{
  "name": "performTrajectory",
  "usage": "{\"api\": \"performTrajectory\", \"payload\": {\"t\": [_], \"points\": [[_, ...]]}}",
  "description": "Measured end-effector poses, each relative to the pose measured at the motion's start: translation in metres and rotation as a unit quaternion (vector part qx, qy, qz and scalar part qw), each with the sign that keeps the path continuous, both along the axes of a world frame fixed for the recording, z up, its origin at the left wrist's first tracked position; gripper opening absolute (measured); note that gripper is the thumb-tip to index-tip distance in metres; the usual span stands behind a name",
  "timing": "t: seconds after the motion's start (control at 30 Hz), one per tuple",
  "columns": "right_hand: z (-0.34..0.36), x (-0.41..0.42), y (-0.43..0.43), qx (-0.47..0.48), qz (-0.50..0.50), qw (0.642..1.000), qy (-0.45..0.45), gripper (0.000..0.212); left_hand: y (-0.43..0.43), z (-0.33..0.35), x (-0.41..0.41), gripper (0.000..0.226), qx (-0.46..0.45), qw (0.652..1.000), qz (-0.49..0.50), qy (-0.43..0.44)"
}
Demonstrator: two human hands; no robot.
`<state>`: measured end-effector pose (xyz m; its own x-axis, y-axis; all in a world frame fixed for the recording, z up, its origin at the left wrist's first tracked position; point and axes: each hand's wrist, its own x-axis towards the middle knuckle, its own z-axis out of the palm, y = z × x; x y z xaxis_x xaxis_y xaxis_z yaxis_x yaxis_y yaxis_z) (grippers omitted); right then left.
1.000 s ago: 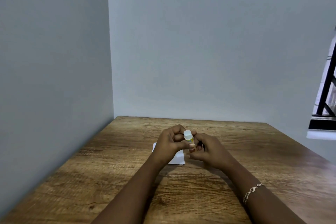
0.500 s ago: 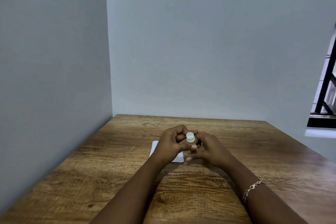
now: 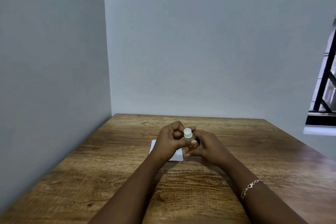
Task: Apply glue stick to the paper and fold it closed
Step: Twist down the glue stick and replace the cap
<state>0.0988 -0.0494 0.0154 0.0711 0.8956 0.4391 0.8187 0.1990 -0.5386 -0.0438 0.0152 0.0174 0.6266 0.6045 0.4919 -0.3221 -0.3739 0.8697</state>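
Head view, single vantage. My left hand [image 3: 168, 142] and right hand [image 3: 207, 148] meet at mid-table, both raised slightly above the wooden table [image 3: 109, 178]. Between them stands the glue stick [image 3: 188, 136], roughly upright, its white cap [image 3: 187, 131] pointing up and towards me. My right hand is curled round the lower barrel, most of which is hidden by the fingers. My left hand is also curled, with thumb and forefinger closing at the cap end. I judge this two-handed hold serves to steady the barrel while the cap is worked loose; whether the cap is seated or already partly free cannot be told. The paper [image 3: 177, 157] lies flat on the table directly beneath and just left of my hands, only its white edges showing past my left wrist. It is placed so that the stick can come straight down onto it. No glue is visible on the sheet and no fold is raised, so I assess the task as at its opening step. A bracelet [image 3: 250, 187] sits on my right wrist, and a window [image 3: 325, 87] lies at far right.
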Motion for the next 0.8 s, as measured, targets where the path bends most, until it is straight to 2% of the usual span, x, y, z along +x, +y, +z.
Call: {"api": "performTrajectory", "payload": {"t": [0.13,0.27,0.4,0.5,0.6,0.73,0.8], "points": [[0.005,0.007,-0.004,-0.011,0.022,0.999,-0.028,0.029,-0.003,0.004,0.0,0.037,0.012,0.999,0.046,-0.016],[0.011,0.032,-0.011,0.006,-0.02,0.999,0.024,0.032,0.005,0.001,0.0,0.042,0.02,0.996,0.082,-0.013],[0.01,0.049,-0.015,-0.098,-0.042,0.993,0.042,0.041,0.008,-0.002,0.001,0.036,0.032,0.997,0.072,0.006],[0.005,0.05,-0.012,-0.13,-0.052,0.988,0.06,0.043,0.006,-0.002,0.002,0.033,0.038,0.997,0.067,0.018],[-0.001,0.047,-0.01,-0.133,-0.063,0.986,0.074,0.037,0.005,-0.001,0.001,0.03,0.04,0.997,0.066,0.025],[-0.005,0.045,-0.008,-0.127,-0.076,0.989,0.027,0.022,0.006,-0.003,0.002,0.033,0.043,0.996,0.065,0.039],[-0.004,0.043,-0.009,-0.117,-0.077,0.989,0.044,0.02,0.005,-0.002,0.002,0.033,0.044,0.996,0.066,0.041]]}}
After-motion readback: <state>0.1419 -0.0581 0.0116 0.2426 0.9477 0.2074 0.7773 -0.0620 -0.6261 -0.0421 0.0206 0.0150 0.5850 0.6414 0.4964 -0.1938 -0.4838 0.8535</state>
